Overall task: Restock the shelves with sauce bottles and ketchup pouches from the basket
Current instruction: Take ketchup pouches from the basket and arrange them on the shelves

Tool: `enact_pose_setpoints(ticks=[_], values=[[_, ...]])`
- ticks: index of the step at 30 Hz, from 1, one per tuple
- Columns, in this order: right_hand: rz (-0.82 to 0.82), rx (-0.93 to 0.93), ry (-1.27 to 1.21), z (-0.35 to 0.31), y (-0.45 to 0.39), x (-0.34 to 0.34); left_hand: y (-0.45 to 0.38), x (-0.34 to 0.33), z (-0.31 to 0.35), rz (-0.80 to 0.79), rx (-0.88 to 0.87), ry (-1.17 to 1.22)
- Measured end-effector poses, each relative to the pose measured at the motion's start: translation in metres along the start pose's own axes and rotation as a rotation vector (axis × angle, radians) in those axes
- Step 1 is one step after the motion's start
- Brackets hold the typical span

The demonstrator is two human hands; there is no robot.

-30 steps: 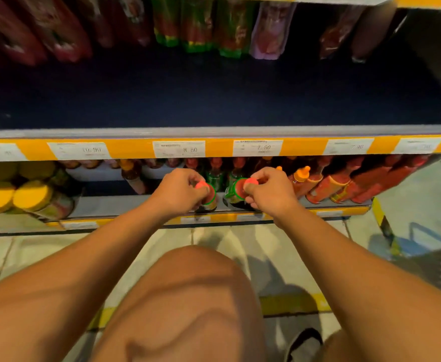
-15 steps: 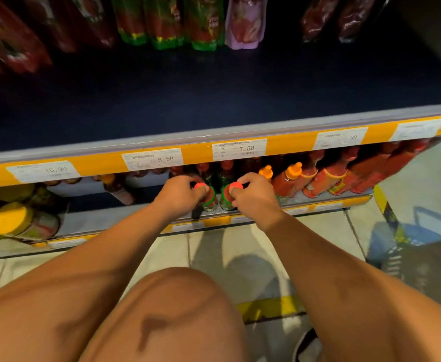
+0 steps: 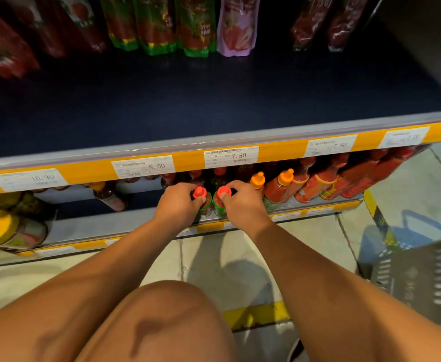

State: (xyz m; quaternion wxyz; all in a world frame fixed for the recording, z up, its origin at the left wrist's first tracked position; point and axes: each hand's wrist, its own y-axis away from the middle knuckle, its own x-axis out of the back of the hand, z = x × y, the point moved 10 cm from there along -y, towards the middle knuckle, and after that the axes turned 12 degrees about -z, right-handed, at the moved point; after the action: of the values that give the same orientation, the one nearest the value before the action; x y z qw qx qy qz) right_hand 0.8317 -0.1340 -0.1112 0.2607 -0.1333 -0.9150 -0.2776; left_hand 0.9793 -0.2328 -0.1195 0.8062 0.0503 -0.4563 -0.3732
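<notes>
Two small sauce bottles with red caps and green collars stand side by side at the front of the bottom shelf (image 3: pixel 141 226). My left hand (image 3: pixel 178 202) grips the left bottle (image 3: pixel 200 194) near its cap. My right hand (image 3: pixel 242 202) pinches the cap of the right bottle (image 3: pixel 222 195). More red-capped bottles stand behind them. The dark basket (image 3: pixel 423 273) sits on the floor at the right; its contents are hidden. Ketchup pouches (image 3: pixel 195 24) stand at the back of the upper shelf (image 3: pixel 214 100).
Orange-capped red sauce bottles (image 3: pixel 279 188) fill the bottom shelf to the right of my hands. Yellow-lidded jars (image 3: pixel 2 226) lie at the far left. A lone bottle (image 3: pixel 108 195) stands left of my hands. My knee (image 3: pixel 162 317) is below.
Both hands stay on the two red-capped bottles, which now stand closer together and upright at the shelf front. The camera has tilted up, showing more of the upper shelf.
</notes>
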Motion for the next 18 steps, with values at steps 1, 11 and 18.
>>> enact_pose_setpoints(ticks=[1,11,18], values=[[-0.012,0.0,0.008,-0.001,0.0,-0.001,-0.001,0.0,-0.001,0.003,0.011,0.0],[-0.106,-0.066,0.027,0.004,0.004,-0.008,-0.004,0.003,-0.001,0.03,0.081,-0.083],[-0.113,-0.072,0.007,-0.005,0.021,0.009,0.017,0.003,0.006,-0.043,-0.015,0.032]])
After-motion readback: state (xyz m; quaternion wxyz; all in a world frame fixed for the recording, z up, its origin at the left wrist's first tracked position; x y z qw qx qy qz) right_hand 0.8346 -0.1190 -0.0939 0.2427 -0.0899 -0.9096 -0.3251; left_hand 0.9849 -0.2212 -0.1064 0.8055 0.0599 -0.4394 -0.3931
